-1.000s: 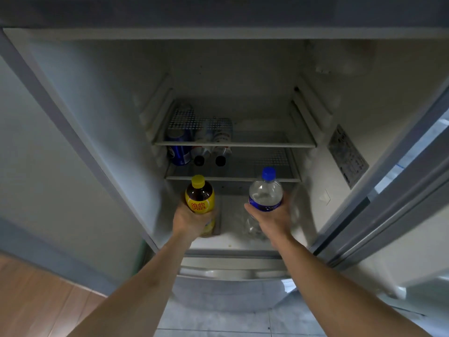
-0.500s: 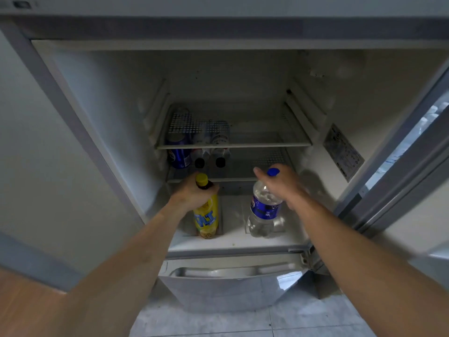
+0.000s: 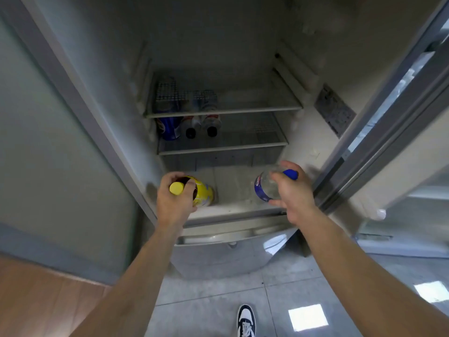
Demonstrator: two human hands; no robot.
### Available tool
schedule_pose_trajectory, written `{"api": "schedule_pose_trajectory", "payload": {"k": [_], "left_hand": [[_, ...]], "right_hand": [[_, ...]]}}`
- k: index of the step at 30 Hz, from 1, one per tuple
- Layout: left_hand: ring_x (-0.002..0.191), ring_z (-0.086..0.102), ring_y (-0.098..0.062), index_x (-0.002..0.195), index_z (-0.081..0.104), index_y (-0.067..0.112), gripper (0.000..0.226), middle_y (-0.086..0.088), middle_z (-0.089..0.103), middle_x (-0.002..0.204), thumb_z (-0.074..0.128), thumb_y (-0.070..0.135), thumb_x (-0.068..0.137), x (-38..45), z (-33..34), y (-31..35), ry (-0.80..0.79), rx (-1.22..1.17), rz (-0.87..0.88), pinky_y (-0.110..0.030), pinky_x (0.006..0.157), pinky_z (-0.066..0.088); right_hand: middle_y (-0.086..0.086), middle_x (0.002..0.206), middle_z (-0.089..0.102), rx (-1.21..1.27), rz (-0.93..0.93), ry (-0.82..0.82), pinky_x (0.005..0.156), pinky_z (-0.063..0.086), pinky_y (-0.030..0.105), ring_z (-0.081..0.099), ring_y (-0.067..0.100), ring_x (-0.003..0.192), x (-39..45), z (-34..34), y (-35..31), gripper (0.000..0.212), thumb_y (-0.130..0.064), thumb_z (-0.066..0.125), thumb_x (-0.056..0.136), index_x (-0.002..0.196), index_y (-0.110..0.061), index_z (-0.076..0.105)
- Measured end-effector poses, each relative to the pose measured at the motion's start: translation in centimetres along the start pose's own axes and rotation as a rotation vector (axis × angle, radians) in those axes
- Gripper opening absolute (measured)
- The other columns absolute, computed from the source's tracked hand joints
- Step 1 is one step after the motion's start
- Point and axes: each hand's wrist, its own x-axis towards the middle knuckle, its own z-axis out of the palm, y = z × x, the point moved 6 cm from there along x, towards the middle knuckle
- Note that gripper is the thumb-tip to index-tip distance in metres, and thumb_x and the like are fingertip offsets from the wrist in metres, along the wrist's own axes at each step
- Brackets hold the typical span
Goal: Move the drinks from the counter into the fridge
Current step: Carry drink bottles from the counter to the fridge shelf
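Fridge (image 3: pixel 73 98) door open. Left hand (image 3: pixel 173 203) curls round the neck of the tea bottle (image 3: pixel 200 192), which has a yellow cap and label; the bottle sits on the fridge floor (image 3: pixel 230 183), near left. Right hand (image 3: pixel 291 193) has its fingers bent round the top of the water bottle (image 3: pixel 262 187) with the blue cap, near right on the same floor; grip looks loose, contact unclear in the blur. Both bottles lean toward the camera. Lower shelf (image 3: pixel 223 148), far left: a blue can (image 3: pixel 170 127) and two small bottles (image 3: pixel 200 125). A shoe (image 3: pixel 246 319) on the tiled ground.
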Motion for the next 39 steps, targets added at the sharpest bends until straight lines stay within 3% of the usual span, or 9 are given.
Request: {"api": "schedule_pose_trajectory", "payload": {"k": [4, 9, 12, 15, 20, 23, 31, 36, 39], "left_hand": [[0.115, 0.058, -0.028, 0.108, 0.067, 0.042, 0.031, -0.005, 0.048, 0.135, 0.067, 0.017, 0.090, -2.7, 0.5, -3.6, -0.015, -0.158, -0.037, -0.045, 0.073, 0.062], [0.116, 0.059, -0.021, 0.122, 0.059, 0.033, 0.042, -0.003, 0.050, 0.133, 0.068, 0.009, 0.090, -5.4, 1.5, -6.2, -0.059, -0.177, 0.005, -0.049, 0.091, 0.057], [0.103, 0.065, -0.020, 0.125, 0.057, 0.035, 0.048, -0.002, 0.054, 0.126, 0.065, 0.001, 0.091, -6.5, 1.5, -8.7, -0.110, -0.306, -0.119, -0.034, 0.077, 0.060], [0.094, 0.066, -0.032, 0.132, 0.051, 0.037, 0.059, -0.008, 0.057, 0.120, 0.062, -0.004, 0.091, -7.2, 1.4, -11.4, -0.134, -0.445, -0.359, -0.038, 0.070, 0.059], [0.066, 0.069, -0.027, 0.131, 0.046, 0.037, 0.045, -0.015, 0.067, 0.093, 0.066, 0.038, 0.091, -7.9, 1.7, -13.1, -0.168, -0.415, -0.623, -0.032, 0.053, 0.055], [0.057, 0.061, -0.016, 0.125, 0.050, 0.030, 0.046, -0.012, 0.063, 0.091, 0.063, 0.055, 0.088, -7.9, 1.5, -13.9, -0.138, -0.356, -0.680, -0.026, 0.046, 0.049], [0.041, 0.045, -0.010, 0.107, 0.059, 0.027, 0.038, -0.006, 0.058, 0.076, 0.067, 0.055, 0.084, -7.2, 0.9, -13.5, -0.045, -0.245, -0.647, -0.018, 0.036, 0.030], [0.042, 0.045, -0.010, 0.106, 0.063, 0.026, 0.035, -0.008, 0.058, 0.075, 0.065, 0.054, 0.085, -6.9, 3.1, -10.6, -0.111, -0.274, -0.539, -0.019, 0.034, 0.029], [0.042, 0.047, -0.011, 0.100, 0.063, 0.032, 0.028, -0.002, 0.064, 0.066, 0.066, 0.055, 0.085, -5.8, 5.8, -7.6, -0.161, -0.277, -0.466, -0.020, 0.036, 0.032]], "right_hand": [[-0.013, 0.104, 0.060, 0.123, -0.049, 0.080, 0.071, 0.061, 0.041, 0.064, 0.018, 0.095, -4.2, -1.1, 3.7, 0.044, -0.016, 0.073, 0.079, 0.106, -0.050, 0.064], [-0.012, 0.108, 0.066, 0.274, -0.116, 0.087, 0.079, 0.061, 0.044, 0.066, 0.020, 0.099, -7.0, -1.9, 7.2, 0.053, 0.009, 0.067, 0.082, 0.110, -0.036, 0.064], [-0.011, 0.117, 0.063, 0.383, -0.018, 0.055, 0.071, 0.062, 0.037, 0.067, 0.021, 0.103, -7.6, -2.5, 9.8, 0.064, 0.009, 0.068, 0.084, 0.130, -0.033, 0.055], [0.009, 0.128, 0.058, 0.491, 0.221, -0.008, 0.066, 0.060, 0.043, 0.066, 0.033, 0.104, -7.5, -2.8, 13.0, 0.071, 0.006, 0.067, 0.083, 0.142, -0.027, 0.044], [0.014, 0.113, 0.065, 0.297, 0.485, 0.014, 0.054, 0.056, 0.029, 0.069, 0.026, 0.074, -7.3, -1.6, 15.4, 0.057, -0.030, 0.080, 0.080, 0.128, -0.027, 0.049], [0.008, 0.107, 0.065, 0.248, 0.454, 0.082, 0.053, 0.054, 0.027, 0.060, 0.021, 0.073, -6.5, -1.0, 15.7, 0.061, -0.035, 0.084, 0.075, 0.125, -0.030, 0.050], [0.006, 0.084, 0.069, 0.151, 0.302, 0.146, 0.036, 0.035, 0.020, 0.044, 0.008, 0.039, -5.8, -2.1, 15.3, 0.058, -0.029, 0.084, 0.075, 0.125, -0.027, 0.056], [0.002, 0.088, 0.075, 0.196, 0.143, 0.030, 0.040, 0.042, 0.019, 0.062, 0.004, 0.055, -5.4, -1.9, 12.4, 0.048, -0.024, 0.088, 0.072, 0.112, -0.032, 0.064], [-0.001, 0.096, 0.076, 0.223, 0.014, 0.026, 0.052, 0.051, 0.018, 0.072, 0.008, 0.075, -3.8, -1.2, 8.9, 0.063, -0.023, 0.092, 0.065, 0.119, -0.030, 0.061]]}}
